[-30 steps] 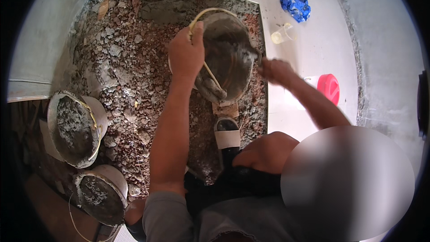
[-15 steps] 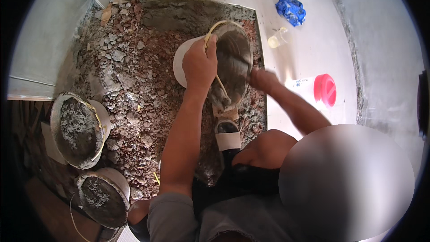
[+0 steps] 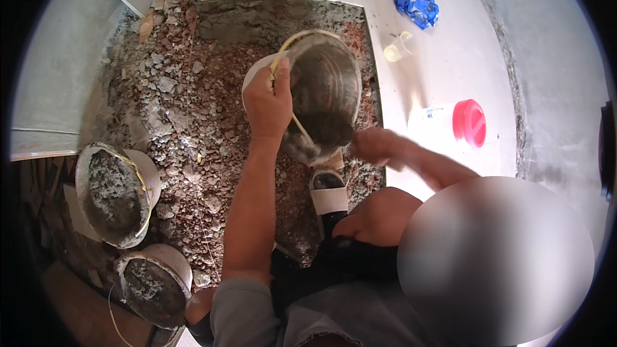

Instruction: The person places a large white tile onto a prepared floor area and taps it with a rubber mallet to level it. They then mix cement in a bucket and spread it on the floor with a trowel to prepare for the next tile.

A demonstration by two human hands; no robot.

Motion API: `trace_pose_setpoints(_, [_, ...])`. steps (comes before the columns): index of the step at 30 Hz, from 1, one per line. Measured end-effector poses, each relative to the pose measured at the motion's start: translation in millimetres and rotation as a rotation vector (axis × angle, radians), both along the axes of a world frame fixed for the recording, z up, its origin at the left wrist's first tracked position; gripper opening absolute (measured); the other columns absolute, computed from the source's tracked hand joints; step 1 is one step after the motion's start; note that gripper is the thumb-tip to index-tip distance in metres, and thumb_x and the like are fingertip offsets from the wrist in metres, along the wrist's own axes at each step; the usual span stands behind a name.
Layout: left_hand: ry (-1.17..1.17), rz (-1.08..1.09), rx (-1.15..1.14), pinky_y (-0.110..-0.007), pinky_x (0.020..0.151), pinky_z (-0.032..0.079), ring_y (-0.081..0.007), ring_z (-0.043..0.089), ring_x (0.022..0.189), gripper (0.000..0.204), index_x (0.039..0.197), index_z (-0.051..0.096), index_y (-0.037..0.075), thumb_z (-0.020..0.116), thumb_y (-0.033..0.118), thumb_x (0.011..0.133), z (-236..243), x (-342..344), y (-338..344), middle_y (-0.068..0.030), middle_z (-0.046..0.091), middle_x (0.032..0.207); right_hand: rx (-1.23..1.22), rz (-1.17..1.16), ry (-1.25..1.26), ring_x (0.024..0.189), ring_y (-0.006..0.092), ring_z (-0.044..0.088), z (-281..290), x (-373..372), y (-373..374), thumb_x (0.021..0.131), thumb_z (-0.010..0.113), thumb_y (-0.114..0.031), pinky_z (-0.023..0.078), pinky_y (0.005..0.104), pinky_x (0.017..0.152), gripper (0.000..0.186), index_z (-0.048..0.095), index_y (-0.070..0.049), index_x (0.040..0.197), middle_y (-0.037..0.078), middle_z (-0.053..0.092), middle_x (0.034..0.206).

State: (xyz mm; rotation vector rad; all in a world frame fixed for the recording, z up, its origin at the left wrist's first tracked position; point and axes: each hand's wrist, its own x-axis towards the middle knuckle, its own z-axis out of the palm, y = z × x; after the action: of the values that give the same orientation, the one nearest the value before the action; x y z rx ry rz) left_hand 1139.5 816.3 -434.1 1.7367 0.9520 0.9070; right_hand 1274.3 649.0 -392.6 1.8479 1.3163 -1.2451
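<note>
A white bucket (image 3: 257, 71), its inside smeared with grey mortar (image 3: 321, 90), is tilted over the rubble with its mouth facing me and to the right. My left hand (image 3: 270, 104) is closed around the bucket's yellow handle (image 3: 281, 54), against the left rim. My right hand (image 3: 376, 146) is at the lower right rim, closed on what looks like a trowel. A pale handle end (image 3: 396, 166) shows below that fist. The tool's other end is hidden in the dark mortar at the bucket's lower side.
Two mortar-coated buckets, an upper one (image 3: 152, 170) and a lower one (image 3: 175, 260), stand at the left. Broken rubble (image 3: 173, 122) covers the ground. Pale tiles (image 3: 450, 71) at the right bear a red-lidded container (image 3: 472, 123), a clear cup (image 3: 402, 48) and a crumpled blue wrapper (image 3: 418, 8).
My right hand has moved down along the bucket's rim, and the mortar inside is scraped lower. The left hand and bucket have shifted slightly left in view.
</note>
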Motion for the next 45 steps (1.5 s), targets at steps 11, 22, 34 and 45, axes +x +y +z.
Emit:
trace_pose_setpoints(11, [-0.001, 0.134, -0.121, -0.037, 0.055, 0.042, -0.0163, 0.052, 0.057, 0.049, 0.099, 0.068, -0.001, 0.055, 0.045, 0.094, -9, -11, 58, -0.0078, 0.060, 0.068, 0.667, -0.298, -0.270, 0.084, 0.0380, 0.063, -2, 2, -26, 0.089, 0.053, -0.028, 0.049, 0.0497, 0.076, 0.028, 0.047, -0.003, 0.100, 0.018, 0.062, 0.087])
trace_pose_setpoints(22, [0.020, 0.219, -0.274, -0.034, 0.060, 0.039, -0.0118, 0.045, 0.064, 0.041, 0.080, 0.065, 0.000, 0.061, 0.039, 0.091, -34, -24, 110, -0.0024, 0.056, 0.068, 0.668, -0.616, -0.257, 0.087, 0.0387, 0.060, -136, -8, -159, 0.086, 0.058, -0.024, 0.048, 0.0485, 0.076, 0.030, 0.046, -0.006, 0.108, 0.017, 0.057, 0.096])
trace_pose_setpoints(34, [-0.014, 0.171, -0.353, -0.032, 0.075, 0.047, -0.0161, 0.059, 0.079, 0.042, 0.098, 0.068, -0.004, 0.064, 0.037, 0.089, -30, -30, 113, -0.0098, 0.068, 0.089, 0.519, -1.086, 0.557, 0.049, 0.0100, 0.049, -65, 26, -88, 0.102, 0.033, -0.041, 0.044, 0.0261, 0.048, 0.044, 0.056, -0.004, 0.091, 0.002, 0.050, 0.060])
trace_pose_setpoints(45, [-0.066, 0.151, -0.283, -0.033, 0.071, 0.047, -0.0154, 0.058, 0.075, 0.043, 0.096, 0.069, -0.001, 0.061, 0.041, 0.090, -25, -20, 99, -0.0085, 0.067, 0.082, 0.688, -0.363, -0.169, 0.067, 0.0325, 0.061, 31, 31, -179, 0.094, 0.051, -0.036, 0.050, 0.0412, 0.058, 0.029, 0.053, -0.008, 0.105, 0.012, 0.058, 0.077])
